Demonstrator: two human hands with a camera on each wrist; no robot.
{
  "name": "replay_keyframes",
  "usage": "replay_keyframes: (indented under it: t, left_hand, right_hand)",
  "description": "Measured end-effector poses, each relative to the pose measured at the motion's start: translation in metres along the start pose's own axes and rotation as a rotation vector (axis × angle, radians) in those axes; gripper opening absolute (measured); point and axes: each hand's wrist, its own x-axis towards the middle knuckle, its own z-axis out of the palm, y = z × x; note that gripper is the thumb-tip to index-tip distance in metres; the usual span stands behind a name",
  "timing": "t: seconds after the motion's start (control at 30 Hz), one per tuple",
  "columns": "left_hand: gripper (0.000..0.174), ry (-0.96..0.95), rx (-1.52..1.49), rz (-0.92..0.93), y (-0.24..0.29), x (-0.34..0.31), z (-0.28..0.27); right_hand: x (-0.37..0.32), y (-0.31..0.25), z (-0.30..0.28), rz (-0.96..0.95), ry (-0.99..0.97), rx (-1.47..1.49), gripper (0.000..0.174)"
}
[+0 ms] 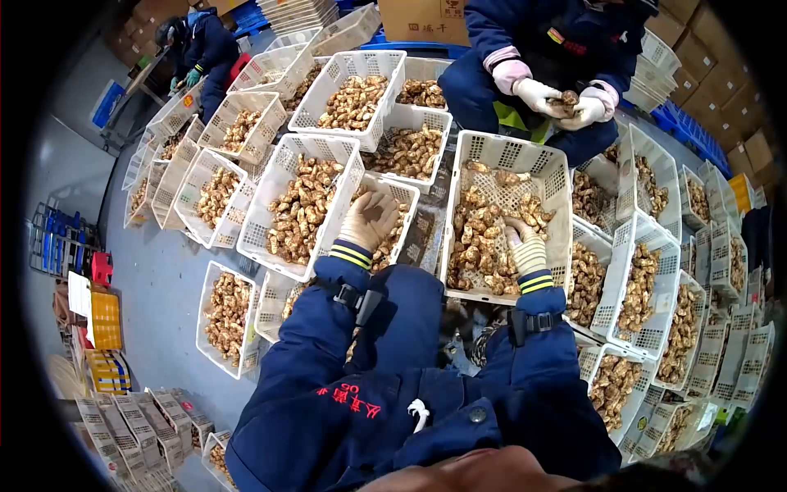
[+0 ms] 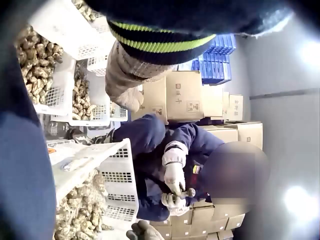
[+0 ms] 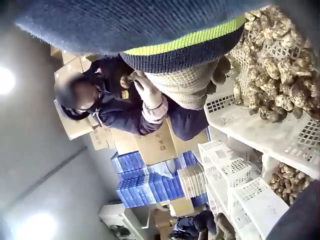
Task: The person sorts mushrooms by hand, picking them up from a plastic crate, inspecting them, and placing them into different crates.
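My gloved left hand [image 1: 369,220] is held palm up over a smaller crate of mushrooms [image 1: 392,238], with nothing seen in its palm. In the left wrist view, that glove [image 2: 122,82] shows from the side. My gloved right hand [image 1: 526,246] reaches into the large white crate [image 1: 559,184] before me, its fingers at the brown-and-cream mushrooms [image 1: 479,242]. Mushrooms lie thick along the crate's left and near parts, thinner at its far end. In the right wrist view, the right glove [image 3: 185,87] appears with dark fingertips, partly hidden by the cuff.
Opposite me, a seated person [image 1: 549,66] in white gloves holds a mushroom [image 1: 566,100]. More mushroom-filled crates [image 1: 302,205] stand on the left, and others [image 1: 643,279] crowd the right. Another person [image 1: 209,49] bends at the far left. Cardboard boxes [image 1: 422,20] are stacked behind.
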Motion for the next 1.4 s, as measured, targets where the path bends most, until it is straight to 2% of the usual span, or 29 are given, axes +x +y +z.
replay_keyframes:
  t: [0.07, 0.1, 0.13, 0.17, 0.2, 0.23, 0.27, 0.3, 0.33, 0.37, 0.47, 0.53, 0.57, 0.67, 0.7, 0.73, 0.8, 0.83, 0.87, 0.9, 0.97, 1.0, 1.07, 1.1, 1.13, 1.2, 1.27, 1.33, 1.4]
  left_hand:
    - [0.029, 0.073, 0.165, 0.06, 0.016, -0.032, 0.015]
    - [0.028, -0.05, 0.181, 0.003, 0.035, -0.031, -0.003]
    - [0.023, 0.03, 0.238, 0.035, 0.049, -0.054, 0.015]
    - [0.026, -0.177, 0.235, -0.014, 0.076, -0.061, 0.005]
    - [0.019, -0.141, 0.329, 0.104, 0.1, -0.08, 0.004]
    - [0.018, -0.409, 0.344, 0.102, 0.135, -0.085, -0.008]
    - [0.018, -0.209, 0.49, 0.208, 0.17, -0.099, -0.014]
    - [0.021, -0.089, 0.417, 0.309, 0.191, -0.136, 0.008]
    - [0.033, 0.12, 0.482, 0.47, 0.208, -0.165, 0.03]
    - [0.039, 0.032, 0.527, 0.487, 0.259, -0.177, 0.013]
    - [0.038, -0.141, 0.612, 0.684, 0.303, -0.271, 0.072]
    - [0.034, -0.209, 0.666, 0.813, 0.31, -0.329, 0.116]
    - [0.034, -0.296, 0.722, 0.895, 0.313, -0.352, 0.13]
    - [0.046, -0.654, 0.818, 0.751, 0.344, -0.412, 0.171]
    - [0.046, -0.532, 0.903, 0.905, 0.339, -0.43, 0.192]
    - [0.047, -0.408, 0.982, 1.057, 0.331, -0.444, 0.215]
    - [0.047, -0.64, 1.103, 1.005, 0.314, -0.456, 0.25]
    - [0.046, -0.794, 0.922, 0.743, 0.318, -0.459, 0.266]
    - [0.045, -0.888, 0.701, 0.449, 0.322, -0.462, 0.283]
    - [0.044, -0.908, 0.513, 0.182, 0.327, -0.465, 0.3]
    - [0.031, -0.987, 0.648, 0.121, 0.274, -0.451, 0.338]
    - [0.023, -1.043, 0.934, 0.395, 0.245, -0.434, 0.362]
    - [0.013, -0.909, 0.809, 0.585, 0.134, -0.427, 0.359]
    - [0.019, -0.837, 0.754, 0.68, 0.079, -0.423, 0.357]
    - [0.006, -0.651, 0.766, 1.215, 0.062, -0.41, 0.355]
    - [0.014, -0.816, 0.735, 0.886, 0.054, -0.375, 0.344]
    - [0.027, -0.969, 0.693, 0.56, 0.052, -0.329, 0.332]
    - [0.041, -1.114, 0.637, 0.239, 0.046, -0.286, 0.319]
    - [0.039, -1.18, 0.45, 0.0, 0.018, -0.248, 0.305]
  right_hand:
    - [-0.003, -0.005, -0.009, 0.02, -0.009, 0.114, 0.033]
    - [-0.009, -0.02, -0.024, 0.132, -0.055, 0.252, 0.034]
    - [-0.015, -0.038, -0.039, 0.244, -0.103, 0.388, 0.034]
    - [-0.019, -0.016, -0.044, 0.023, 0.001, 0.151, 0.037]
    - [-0.034, -0.048, -0.065, 0.097, -0.009, 0.241, 0.038]
    - [-0.044, -0.04, -0.072, 0.08, 0.016, 0.239, 0.036]
    - [-0.054, -0.026, -0.085, 0.063, 0.039, 0.235, 0.035]
    - [-0.065, -0.012, -0.099, 0.031, 0.041, 0.205, 0.036]
    - [-0.077, 0.003, -0.113, -0.002, 0.041, 0.176, 0.036]
    - [-0.091, 0.016, -0.127, 0.062, 0.07, 0.195, 0.036]
    - [-0.125, 0.023, -0.168, 0.149, 0.146, 0.179, 0.035]
    - [-0.142, 0.053, -0.193, 0.043, 0.231, 0.071, 0.032]
    - [-0.152, 0.044, -0.202, 0.152, 0.274, 0.083, 0.034]
    - [-0.162, 0.062, -0.221, 0.126, 0.277, 0.147, 0.037]
    - [-0.166, 0.053, -0.226, 0.177, 0.27, 0.077, 0.031]
    - [-0.17, 0.054, -0.226, 0.088, 0.265, 0.186, 0.031]
    - [-0.18, 0.025, -0.225, 0.068, 0.258, 0.132, 0.033]
    - [-0.186, 0.016, -0.225, 0.002, 0.233, 0.154, 0.034]
    - [-0.191, 0.009, -0.226, 0.065, 0.212, 0.17, 0.034]
    - [-0.197, 0.002, -0.226, 0.049, 0.204, 0.173, 0.034]
    - [-0.207, 0.003, -0.224, 0.021, 0.211, 0.161, 0.034]
    - [-0.214, -0.002, -0.227, 0.022, 0.193, 0.046, 0.034]
    - [-0.226, 0.003, -0.222, 0.032, 0.206, 0.171, 0.032]
    - [-0.231, 0.001, -0.22, 0.019, 0.224, 0.059, 0.03]
    - [-0.237, -0.009, -0.218, 0.016, 0.228, 0.07, 0.029]
    - [-0.25, -0.026, -0.215, 0.081, 0.162, 0.013, 0.035]
    - [-0.255, -0.016, -0.201, 0.049, 0.146, 0.187, 0.031]
    - [-0.252, -0.003, -0.197, 0.069, 0.066, 0.102, 0.03]
    - [-0.245, -0.011, -0.19, 0.069, 0.005, 0.201, 0.029]
